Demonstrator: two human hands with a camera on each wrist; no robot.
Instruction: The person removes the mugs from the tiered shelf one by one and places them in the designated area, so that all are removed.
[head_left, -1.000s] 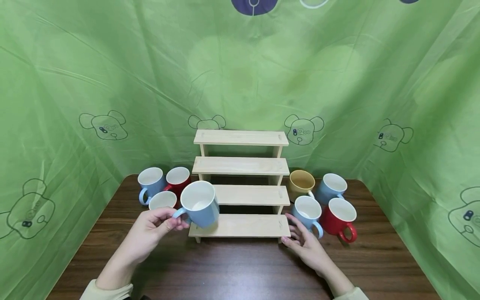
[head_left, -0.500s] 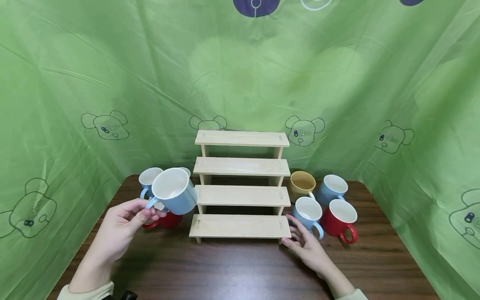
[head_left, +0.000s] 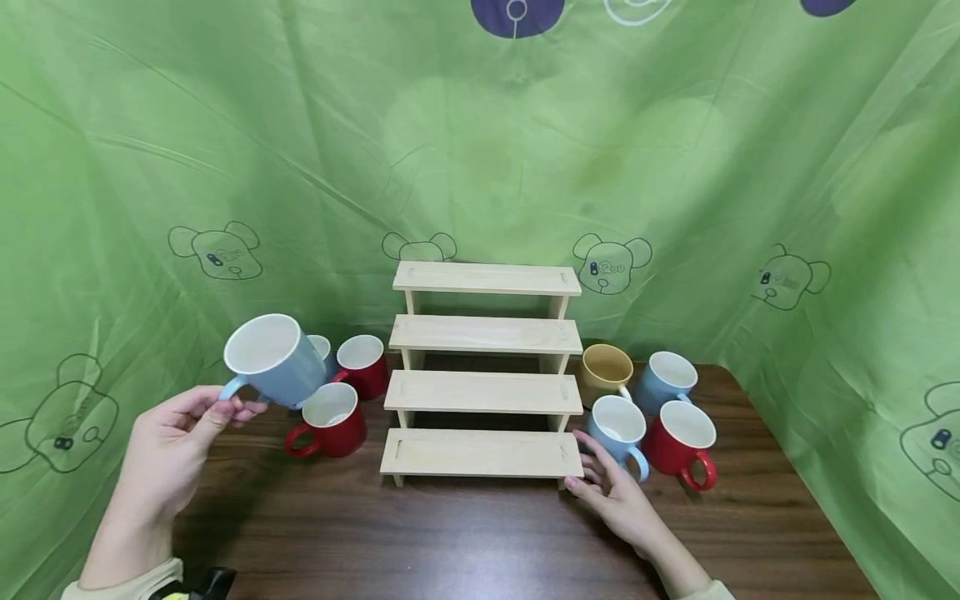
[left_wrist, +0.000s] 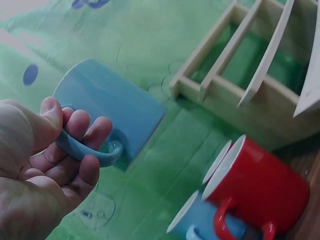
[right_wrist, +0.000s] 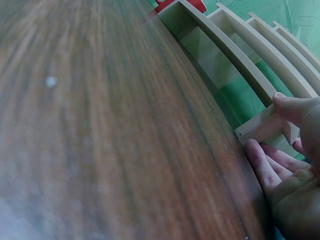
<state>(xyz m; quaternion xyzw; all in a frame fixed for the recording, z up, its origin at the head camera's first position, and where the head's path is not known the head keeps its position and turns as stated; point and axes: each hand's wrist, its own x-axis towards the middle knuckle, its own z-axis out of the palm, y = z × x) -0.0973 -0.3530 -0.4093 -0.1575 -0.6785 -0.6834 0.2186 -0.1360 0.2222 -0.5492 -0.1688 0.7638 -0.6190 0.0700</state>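
My left hand (head_left: pixel 180 442) holds a light blue mug (head_left: pixel 285 371) by its handle, up off the table at the left. The mug leans, its white inside facing me; in the left wrist view the fingers (left_wrist: pixel 97 131) hook through the handle. At the right front corner of a four-step wooden display rack (head_left: pixel 480 454), my right hand (head_left: pixel 611 492) grips the lowest step. In the right wrist view its thumb (right_wrist: pixel 285 107) lies on the board's edge and its other fingers sit lower, by the leg.
Left of the rack stand two red mugs (head_left: pixel 341 433) and a blue mug (head_left: pixel 321 348), partly hidden behind the held one. To its right are a yellow mug (head_left: pixel 592 392), two blue mugs (head_left: pixel 622 446) and a red mug (head_left: pixel 663 450). Green cloth (head_left: pixel 480 167) walls the dark wooden table (head_left: pixel 480 542).
My left hand has carried the blue mug left and up, from over the lowest step to above the left-hand mugs. The right hand has stayed at the rack's corner.
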